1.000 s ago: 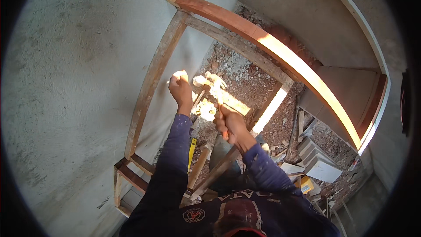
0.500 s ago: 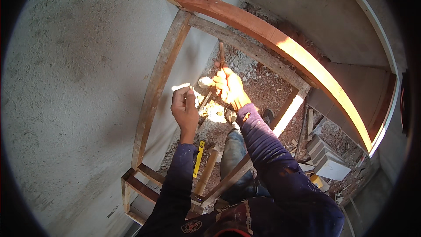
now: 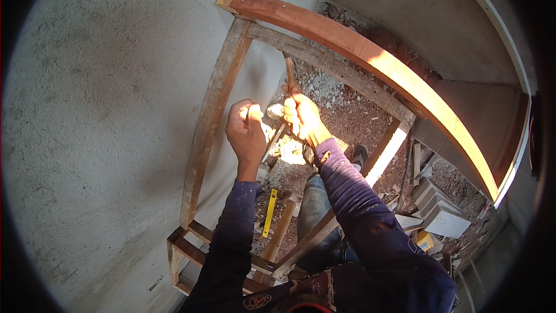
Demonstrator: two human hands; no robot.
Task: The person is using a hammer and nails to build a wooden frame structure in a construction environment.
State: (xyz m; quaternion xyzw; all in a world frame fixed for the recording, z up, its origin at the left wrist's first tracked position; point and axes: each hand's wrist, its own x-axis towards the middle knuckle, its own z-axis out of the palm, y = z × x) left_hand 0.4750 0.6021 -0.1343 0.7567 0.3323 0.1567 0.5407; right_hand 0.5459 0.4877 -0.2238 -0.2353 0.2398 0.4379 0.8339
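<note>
My left hand (image 3: 246,133) is closed in a pinch, raised beside the left timber upright; what its fingertips hold is too small to make out. Just right of it, my right hand (image 3: 300,116) grips the wooden handle of a hammer (image 3: 289,69), pointing away from me toward the weathered crossbar (image 3: 324,58); the head is indistinct. Both hands are inside a timber frame (image 3: 214,122), over rubble in sunlight. A pale lump (image 3: 275,110) shows between them, lower down.
A reddish board (image 3: 324,26) spans the far side. Rough walls (image 3: 104,104) rise around the frame. Below are a yellow level (image 3: 269,211), a wooden post (image 3: 279,229), stacked pale blocks (image 3: 440,208), scattered offcuts and my legs among rubble (image 3: 347,110).
Since a second ago, my right hand and the hammer have moved up and away from me. My left hand has lowered slightly; the pale piece seen at its fingertips half a second ago is now obscured.
</note>
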